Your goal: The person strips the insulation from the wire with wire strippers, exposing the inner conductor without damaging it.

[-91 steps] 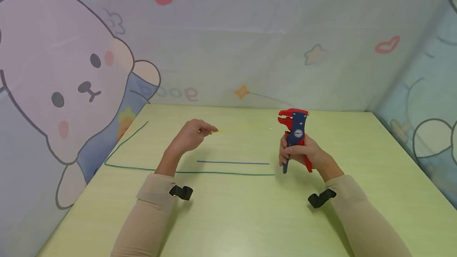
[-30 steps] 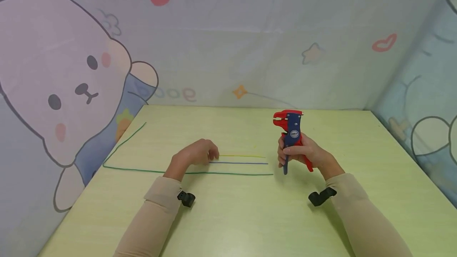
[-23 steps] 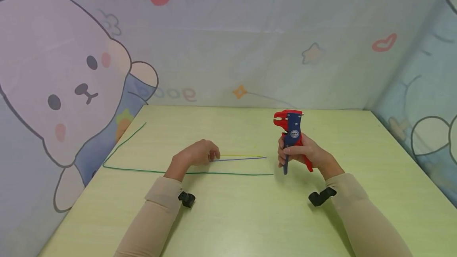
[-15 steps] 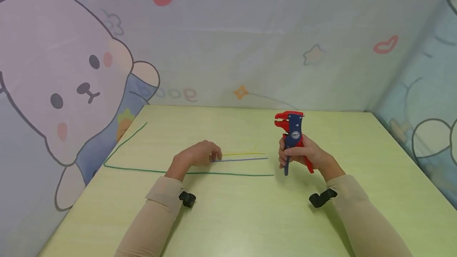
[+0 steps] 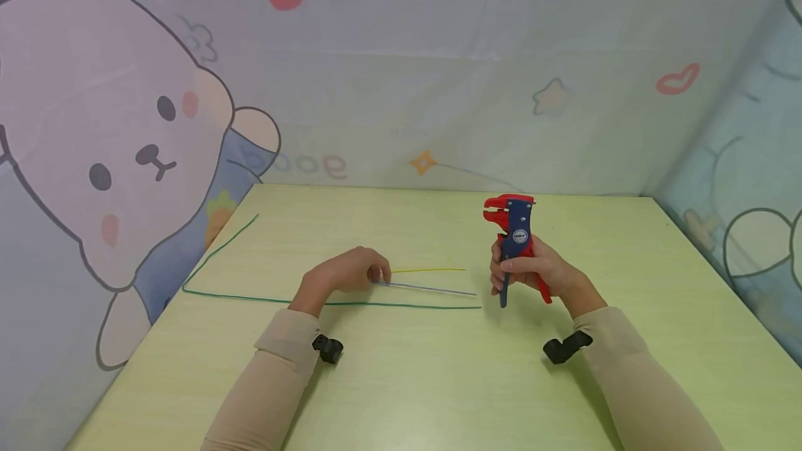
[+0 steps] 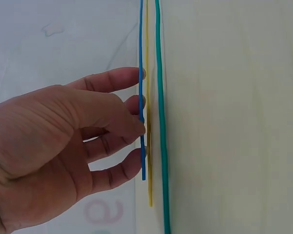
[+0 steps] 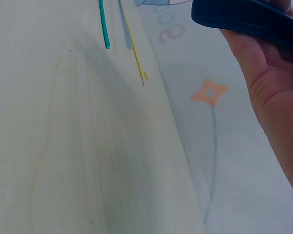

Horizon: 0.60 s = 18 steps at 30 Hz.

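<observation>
My left hand pinches the blue wire near its left end. In the left wrist view, thumb and fingertips meet on that blue wire, with the yellow wire just beyond it. The yellow wire lies on the table behind the blue one; bare copper shows at its end in the right wrist view. My right hand grips a red and blue wire stripper upright, its jaws apart with nothing between them. Only its dark handle shows in the right wrist view.
A long green wire lies nearest me and bends away at the left. A tiny yellow insulation scrap sits beside the yellow wire's stripped end. A printed cloth backdrop stands behind the pale table.
My left hand has lowered the yellow wire from the air to the table and taken hold of the blue wire. The blue wire's right end has swung toward me. The stripper stays nearly still.
</observation>
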Available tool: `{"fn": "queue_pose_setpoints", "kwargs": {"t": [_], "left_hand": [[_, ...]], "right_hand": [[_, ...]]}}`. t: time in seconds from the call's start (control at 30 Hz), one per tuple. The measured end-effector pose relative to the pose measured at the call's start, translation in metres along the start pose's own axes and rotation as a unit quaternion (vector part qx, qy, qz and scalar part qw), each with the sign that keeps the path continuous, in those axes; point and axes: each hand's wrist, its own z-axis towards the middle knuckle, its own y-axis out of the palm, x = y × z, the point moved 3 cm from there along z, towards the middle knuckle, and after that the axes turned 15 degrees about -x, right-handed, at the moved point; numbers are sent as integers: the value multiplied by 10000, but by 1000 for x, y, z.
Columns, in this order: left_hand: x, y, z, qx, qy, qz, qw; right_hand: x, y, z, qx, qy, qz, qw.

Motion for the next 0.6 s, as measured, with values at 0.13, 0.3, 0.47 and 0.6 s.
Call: {"fn": "queue_pose_setpoints", "kwargs": {"t": [0.13,0.3,0.47,0.6], "left_hand": [[-2,-4,-3,176,238,-37,9996],[-1,-17,-16,632,692,-367,9949],[11,-34,-34,1234,1047,-590,9851],[20,-44,-45,1686,1076,-666,9775]], "right_hand": [[2,0,0,61,102,-57,9999],[3,-2,-1,171,212,-71,9996],[2,-1,-1,78,116,-27,9999],[1,-1,0,38,94,-4,9999]]}}
